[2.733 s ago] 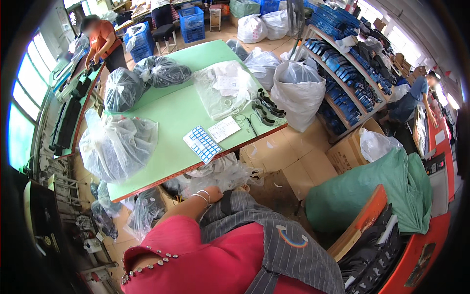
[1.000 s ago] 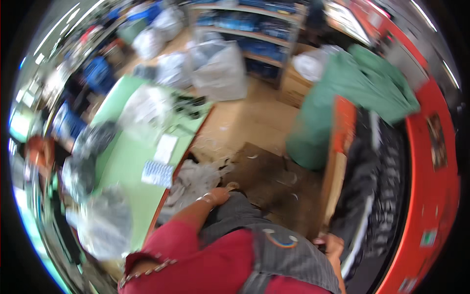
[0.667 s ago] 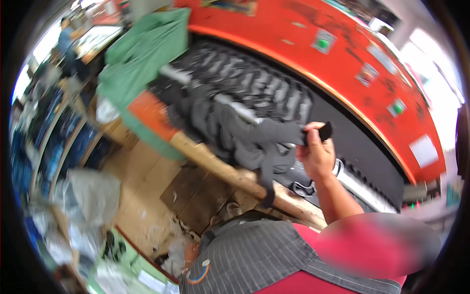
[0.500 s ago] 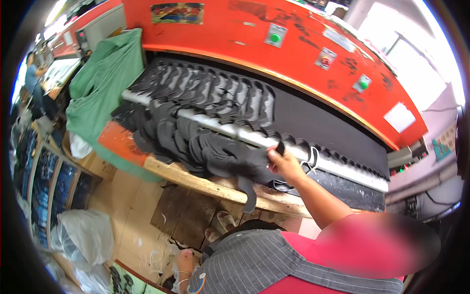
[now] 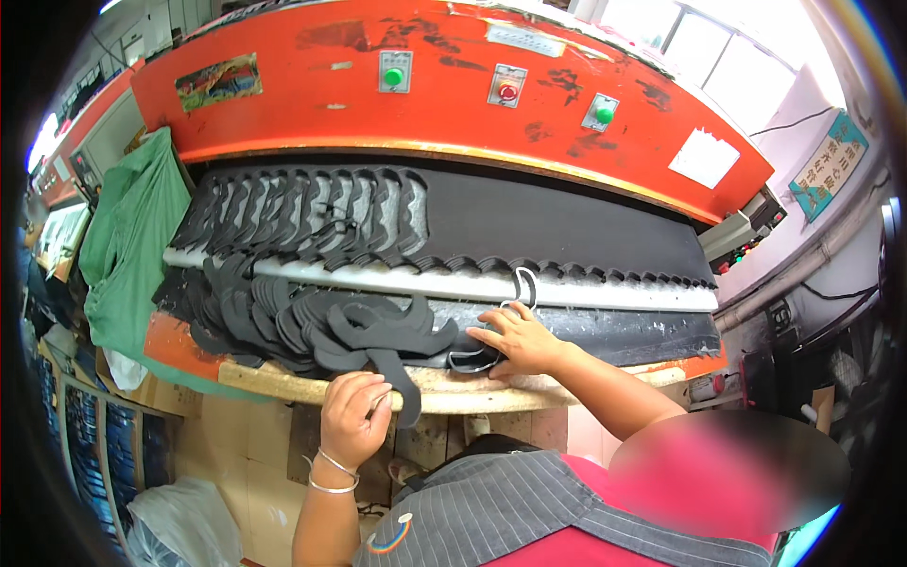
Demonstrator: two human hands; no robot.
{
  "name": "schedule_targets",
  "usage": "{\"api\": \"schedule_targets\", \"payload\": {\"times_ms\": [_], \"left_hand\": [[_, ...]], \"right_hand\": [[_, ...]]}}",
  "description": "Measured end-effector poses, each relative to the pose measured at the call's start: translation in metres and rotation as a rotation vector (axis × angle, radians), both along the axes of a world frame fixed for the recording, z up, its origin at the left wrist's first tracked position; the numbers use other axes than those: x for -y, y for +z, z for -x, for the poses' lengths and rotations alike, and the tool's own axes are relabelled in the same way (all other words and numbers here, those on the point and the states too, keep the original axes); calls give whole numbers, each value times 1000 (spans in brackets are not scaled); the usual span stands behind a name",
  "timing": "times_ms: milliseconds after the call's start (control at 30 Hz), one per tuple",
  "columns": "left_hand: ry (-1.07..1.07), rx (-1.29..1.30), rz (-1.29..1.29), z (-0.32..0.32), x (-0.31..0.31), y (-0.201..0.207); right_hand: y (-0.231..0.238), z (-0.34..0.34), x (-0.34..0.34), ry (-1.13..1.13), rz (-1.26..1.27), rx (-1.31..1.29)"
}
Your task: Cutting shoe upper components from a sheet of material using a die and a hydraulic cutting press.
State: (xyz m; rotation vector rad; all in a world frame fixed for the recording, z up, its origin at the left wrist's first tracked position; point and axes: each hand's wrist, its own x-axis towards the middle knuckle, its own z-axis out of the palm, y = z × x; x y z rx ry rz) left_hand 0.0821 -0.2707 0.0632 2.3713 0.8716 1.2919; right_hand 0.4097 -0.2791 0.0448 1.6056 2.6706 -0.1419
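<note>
My right hand lies over a curved, thin-walled frame with a pale rim, which looks like a cutting die. Its fingers are spread, and part of the frame is hidden beneath them. Just left of it is a heap of black, curved foam-like pieces. From the heap one black strip hangs over the wooden front edge. Beside that strip, my left hand has its fingers curled together; what is in them, if anything, is hidden.
A black sheet with rows of scalloped cuts at its left lies under a red machine front with green and red buttons. A pale bar crosses the bed. Green cloth hangs at left; a plastic bag lies lower left.
The view has turned right. My right hand held up a black piece; now it rests spread on the frame without it. My left hand has risen from low down to the table's front edge.
</note>
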Motion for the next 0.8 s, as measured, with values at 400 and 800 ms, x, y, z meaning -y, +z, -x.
{"api": "schedule_targets", "payload": {"times_ms": [400, 800], "left_hand": [[299, -239, 194, -157, -146, -15], [312, -473, 339, -173, -184, -44]], "right_hand": [[114, -107, -47, 544, -48, -331], [26, -110, -172, 83, -213, -182]]}}
